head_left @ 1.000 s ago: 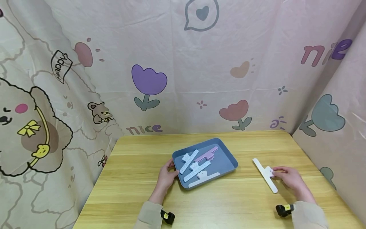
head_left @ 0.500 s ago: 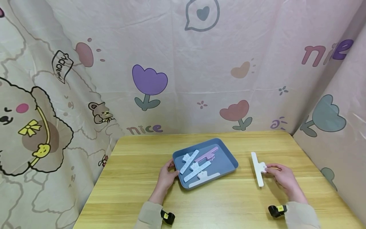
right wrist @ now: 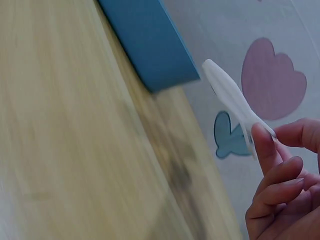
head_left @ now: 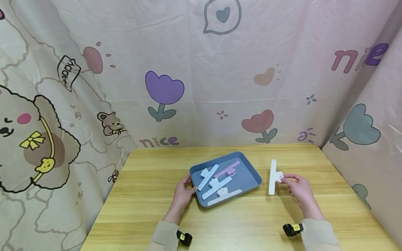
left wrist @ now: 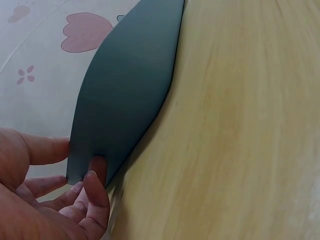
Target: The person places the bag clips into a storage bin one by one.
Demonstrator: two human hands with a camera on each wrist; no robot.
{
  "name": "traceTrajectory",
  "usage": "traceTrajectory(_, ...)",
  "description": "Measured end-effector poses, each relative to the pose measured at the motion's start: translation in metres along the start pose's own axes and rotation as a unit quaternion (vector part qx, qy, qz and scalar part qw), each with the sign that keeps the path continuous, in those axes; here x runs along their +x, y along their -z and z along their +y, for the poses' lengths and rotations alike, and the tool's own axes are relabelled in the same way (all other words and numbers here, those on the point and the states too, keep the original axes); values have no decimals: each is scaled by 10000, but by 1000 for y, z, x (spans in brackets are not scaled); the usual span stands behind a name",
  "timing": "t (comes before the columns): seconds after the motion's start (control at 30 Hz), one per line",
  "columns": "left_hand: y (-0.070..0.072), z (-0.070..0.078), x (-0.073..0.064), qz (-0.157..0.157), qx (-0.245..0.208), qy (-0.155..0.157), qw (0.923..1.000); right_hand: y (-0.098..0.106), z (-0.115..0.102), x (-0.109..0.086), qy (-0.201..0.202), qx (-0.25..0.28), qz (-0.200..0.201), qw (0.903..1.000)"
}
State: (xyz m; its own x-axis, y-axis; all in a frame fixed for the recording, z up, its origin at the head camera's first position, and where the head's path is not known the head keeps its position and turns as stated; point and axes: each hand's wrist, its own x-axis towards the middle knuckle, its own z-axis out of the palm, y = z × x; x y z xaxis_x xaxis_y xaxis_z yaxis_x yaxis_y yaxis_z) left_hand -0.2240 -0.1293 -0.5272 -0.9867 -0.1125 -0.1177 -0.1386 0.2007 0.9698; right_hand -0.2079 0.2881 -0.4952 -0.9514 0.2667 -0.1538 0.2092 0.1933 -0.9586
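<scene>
In the head view my left hand point(head_left: 183, 193) grips the left side of a blue-grey tray point(head_left: 253, 174); the left wrist view has its thumb and fingertips against the tray's outer wall point(left wrist: 132, 65). My right hand point(head_left: 299, 190) pinches a white long-bar clip point(head_left: 272, 177) by its small shaped handle, to the right of the tray. In the right wrist view, thumb and forefinger hold this clip point(right wrist: 227, 90) above the table, its bar edge-on. Inside the tray lie two pale blue clips with ruler marks point(head_left: 208, 177), a pinkish-purple clip point(head_left: 227, 169) and a white clip point(head_left: 224, 197).
The wooden table point(head_left: 150, 167) reaches back to a printed curtain point(head_left: 201, 87), with more curtain at the left and right sides. A black wrist camera point(head_left: 184, 238) sits at the left cuff, and another wrist camera point(head_left: 292, 229) at the right cuff.
My right hand has moved left toward the tray with the white clip, whose bar has turned from slanted to nearly straight up in the head view. Left hand and tray stay put.
</scene>
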Motion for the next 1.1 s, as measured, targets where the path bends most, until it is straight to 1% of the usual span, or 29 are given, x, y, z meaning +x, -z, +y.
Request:
traceTrajectory(0.23,0,1,0,22,106,-54,9999,-18,-8,1,6,303,78,9995)
traceTrajectory(0.37,0,0,0,40,135,-37,9999,-28,-11,2,-6,387,46,9992)
traceTrajectory(0.67,0,-1,0,61,205,-77,9997,-50,-15,0,110,395,-33,9992)
traceTrajectory(0.77,0,-1,0,49,224,-121,9997,-59,-16,0,144,466,-51,9988)
traceTrajectory(0.9,0,-2,0,42,203,-100,9997,-72,-18,0,195,525,-51,9984)
traceTrajectory(1.1,0,-2,0,6,191,-79,9998,-91,-20,0,215,323,2,9992)
